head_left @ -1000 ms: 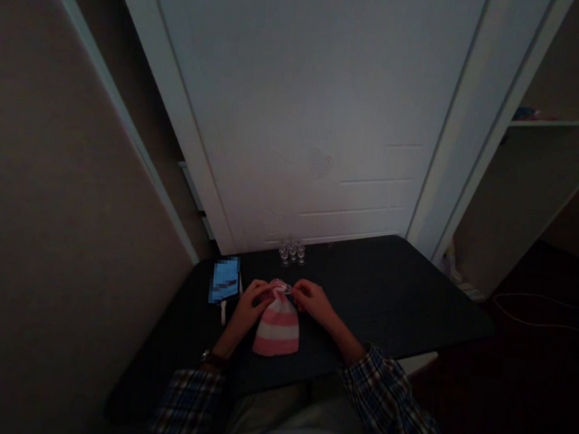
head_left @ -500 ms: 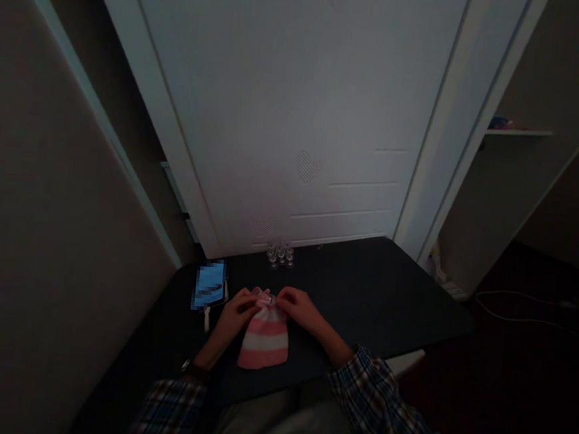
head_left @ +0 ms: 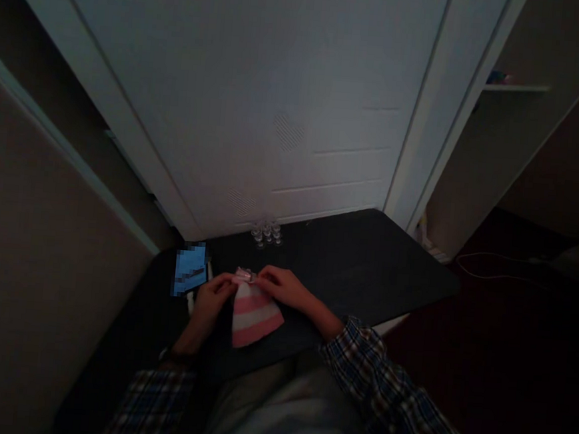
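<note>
My cloth (head_left: 256, 311) has pink and white stripes; my sleeves (head_left: 382, 375) are blue-and-white plaid; the counter (head_left: 351, 262) is black.

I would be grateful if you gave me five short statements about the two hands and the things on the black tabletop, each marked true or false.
1. The left hand and the right hand both touch the gathered end of the pink-and-white striped fabric piece. True.
2. A cluster of small, clear, shiny objects sits near the far edge of the black tabletop. True.
3. The left hand holds the cluster. False: it is on the fabric piece, and neither hand touches the cluster.
4. The rectangular device with the lit blue screen is nearer the left hand than the right hand. True.
5. Both long sleeves are plain white. False: they are plaid.
</note>
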A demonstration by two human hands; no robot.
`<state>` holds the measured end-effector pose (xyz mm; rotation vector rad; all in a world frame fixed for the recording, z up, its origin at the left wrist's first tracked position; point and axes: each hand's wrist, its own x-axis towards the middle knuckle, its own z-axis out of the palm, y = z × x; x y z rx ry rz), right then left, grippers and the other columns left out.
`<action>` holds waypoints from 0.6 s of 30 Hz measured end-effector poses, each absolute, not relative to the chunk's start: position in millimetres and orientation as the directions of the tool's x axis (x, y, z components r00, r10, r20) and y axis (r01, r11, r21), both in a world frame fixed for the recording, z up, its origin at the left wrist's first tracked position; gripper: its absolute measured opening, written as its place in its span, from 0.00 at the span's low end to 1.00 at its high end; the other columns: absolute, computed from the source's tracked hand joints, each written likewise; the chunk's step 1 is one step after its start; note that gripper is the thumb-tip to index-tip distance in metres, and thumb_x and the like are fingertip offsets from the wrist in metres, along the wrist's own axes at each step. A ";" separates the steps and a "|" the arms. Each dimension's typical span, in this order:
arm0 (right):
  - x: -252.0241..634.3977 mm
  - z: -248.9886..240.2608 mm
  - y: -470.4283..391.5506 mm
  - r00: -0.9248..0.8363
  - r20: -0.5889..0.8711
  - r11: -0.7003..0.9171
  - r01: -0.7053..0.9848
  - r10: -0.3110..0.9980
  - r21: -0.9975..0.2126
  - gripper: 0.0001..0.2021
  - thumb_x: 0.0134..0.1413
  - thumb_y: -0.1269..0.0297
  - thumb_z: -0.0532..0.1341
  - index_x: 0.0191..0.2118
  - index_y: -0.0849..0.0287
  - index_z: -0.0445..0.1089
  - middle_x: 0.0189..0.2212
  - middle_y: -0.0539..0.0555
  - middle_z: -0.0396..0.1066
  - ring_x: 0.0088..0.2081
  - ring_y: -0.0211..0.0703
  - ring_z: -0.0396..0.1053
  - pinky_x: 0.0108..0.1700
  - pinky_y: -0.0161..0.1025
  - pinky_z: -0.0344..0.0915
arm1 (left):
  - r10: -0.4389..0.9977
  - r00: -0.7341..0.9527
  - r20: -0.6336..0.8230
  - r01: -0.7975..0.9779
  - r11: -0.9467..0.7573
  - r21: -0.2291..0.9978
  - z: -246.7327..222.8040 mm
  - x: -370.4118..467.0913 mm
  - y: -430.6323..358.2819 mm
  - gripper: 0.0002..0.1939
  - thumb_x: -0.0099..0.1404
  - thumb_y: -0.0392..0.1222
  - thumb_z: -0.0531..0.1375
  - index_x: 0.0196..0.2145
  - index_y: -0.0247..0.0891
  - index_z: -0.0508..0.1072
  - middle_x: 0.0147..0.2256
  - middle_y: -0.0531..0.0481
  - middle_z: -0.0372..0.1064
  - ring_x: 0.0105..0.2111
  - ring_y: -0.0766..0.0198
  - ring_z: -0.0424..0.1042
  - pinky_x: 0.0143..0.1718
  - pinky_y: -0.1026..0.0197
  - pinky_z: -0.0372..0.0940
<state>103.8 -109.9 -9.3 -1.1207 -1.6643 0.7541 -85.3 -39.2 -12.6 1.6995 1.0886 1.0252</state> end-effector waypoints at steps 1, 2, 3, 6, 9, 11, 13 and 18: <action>104.4 -9.5 -109.8 -0.142 0.355 0.382 0.289 0.924 -0.878 0.12 0.56 0.56 0.54 0.37 0.60 0.66 0.27 0.48 0.66 0.27 0.32 0.63 0.28 0.28 0.58 | 0.940 0.282 0.193 0.238 -0.264 0.935 -14.5 -85.6 -38.6 0.14 0.46 0.45 0.61 0.30 0.34 0.73 0.20 0.55 0.65 0.23 0.66 0.64 0.24 0.67 0.59; 104.9 -9.7 -109.6 -0.168 0.332 0.365 0.238 0.928 -0.900 0.12 0.56 0.56 0.54 0.39 0.60 0.65 0.28 0.48 0.66 0.27 0.32 0.64 0.28 0.28 0.58 | 0.940 0.277 0.201 0.224 -0.266 0.938 -16.3 -85.8 -38.0 0.14 0.47 0.45 0.61 0.30 0.34 0.72 0.20 0.56 0.63 0.23 0.66 0.63 0.24 0.67 0.59; 105.2 -10.1 -109.3 -0.207 0.304 0.343 0.184 0.930 -0.921 0.13 0.55 0.56 0.55 0.41 0.59 0.64 0.28 0.48 0.66 0.28 0.32 0.64 0.27 0.28 0.59 | 0.940 0.263 0.217 0.207 -0.274 0.939 -17.9 -86.1 -37.6 0.14 0.48 0.46 0.60 0.30 0.34 0.72 0.19 0.56 0.62 0.23 0.67 0.63 0.24 0.67 0.58; 105.7 -10.9 -107.8 -0.308 0.245 0.268 0.032 0.919 -0.963 0.13 0.56 0.57 0.54 0.43 0.59 0.62 0.29 0.49 0.67 0.27 0.32 0.65 0.26 0.28 0.60 | 0.938 0.245 0.246 0.200 -0.297 0.934 -18.6 -86.3 -38.8 0.13 0.49 0.46 0.59 0.31 0.34 0.72 0.20 0.56 0.61 0.23 0.67 0.62 0.25 0.67 0.58; 106.3 -12.0 -104.2 -0.260 0.238 0.237 -0.034 0.936 -0.971 0.11 0.58 0.58 0.52 0.40 0.61 0.63 0.28 0.48 0.66 0.25 0.30 0.63 0.24 0.27 0.61 | 0.936 0.225 0.272 0.278 -0.329 0.902 -14.0 -85.0 -43.3 0.13 0.49 0.45 0.60 0.30 0.34 0.73 0.20 0.56 0.62 0.22 0.68 0.61 0.23 0.68 0.56; 107.0 -13.2 -101.7 -0.186 0.237 0.237 -0.022 0.954 -0.971 0.10 0.57 0.59 0.52 0.37 0.61 0.64 0.26 0.48 0.65 0.23 0.30 0.62 0.24 0.27 0.60 | 0.936 0.221 0.273 0.343 -0.336 0.877 -10.8 -83.5 -46.2 0.13 0.48 0.45 0.60 0.30 0.34 0.74 0.19 0.56 0.62 0.21 0.69 0.60 0.22 0.69 0.54; 107.8 -14.2 -100.5 -0.145 0.245 0.250 0.022 0.959 -0.968 0.09 0.56 0.60 0.54 0.36 0.60 0.64 0.27 0.48 0.65 0.23 0.30 0.62 0.24 0.27 0.60 | 0.936 0.240 0.257 0.359 -0.331 0.873 -9.5 -82.0 -47.5 0.14 0.47 0.45 0.61 0.30 0.34 0.75 0.19 0.56 0.63 0.20 0.69 0.60 0.21 0.69 0.54; 110.2 -12.7 -105.6 -0.101 0.340 0.355 0.302 0.935 -0.885 0.07 0.55 0.62 0.55 0.35 0.60 0.66 0.27 0.47 0.67 0.27 0.32 0.63 0.28 0.29 0.58 | 0.926 0.306 0.221 0.322 -0.319 0.891 -14.4 -77.7 -48.3 0.16 0.47 0.46 0.62 0.32 0.31 0.75 0.24 0.50 0.70 0.24 0.65 0.66 0.25 0.66 0.59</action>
